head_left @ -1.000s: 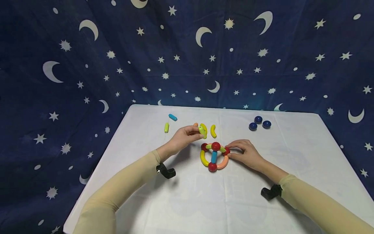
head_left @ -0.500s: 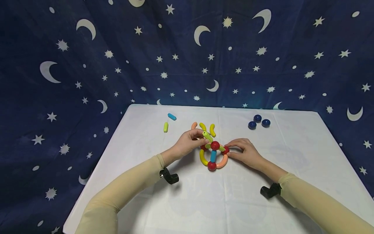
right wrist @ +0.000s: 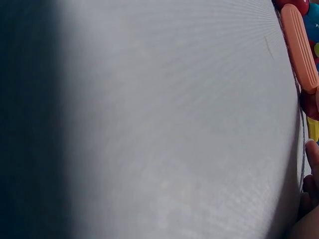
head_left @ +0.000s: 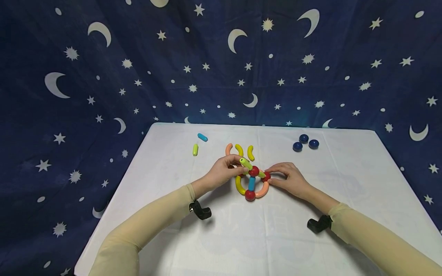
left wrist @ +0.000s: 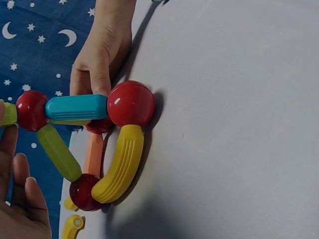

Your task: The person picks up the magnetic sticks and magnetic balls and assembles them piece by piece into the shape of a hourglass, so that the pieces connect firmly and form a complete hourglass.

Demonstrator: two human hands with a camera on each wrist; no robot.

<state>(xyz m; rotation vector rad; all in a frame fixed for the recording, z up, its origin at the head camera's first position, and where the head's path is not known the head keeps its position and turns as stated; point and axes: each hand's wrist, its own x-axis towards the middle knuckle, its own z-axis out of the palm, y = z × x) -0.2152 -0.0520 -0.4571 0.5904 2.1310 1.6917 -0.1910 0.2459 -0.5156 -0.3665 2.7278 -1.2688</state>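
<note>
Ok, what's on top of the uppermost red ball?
A lime-green rod, pinched by the left hand, meets the uppermost red ball. The rod's end covers the contact patch, so that can't be seen.

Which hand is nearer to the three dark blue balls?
Right. The right hand is on the near side of the dark blue balls; the left hand is farther away, to their left.

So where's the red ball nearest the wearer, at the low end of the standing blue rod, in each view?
Head: red ball just below and right of centre.
Left wrist: red ball left of centre, the biggest there.
Right wrist: red ball near the top right corner, partly cut off.
Shared landmark: blue rod, above the ball, left of it and right of it, respectively.
</note>
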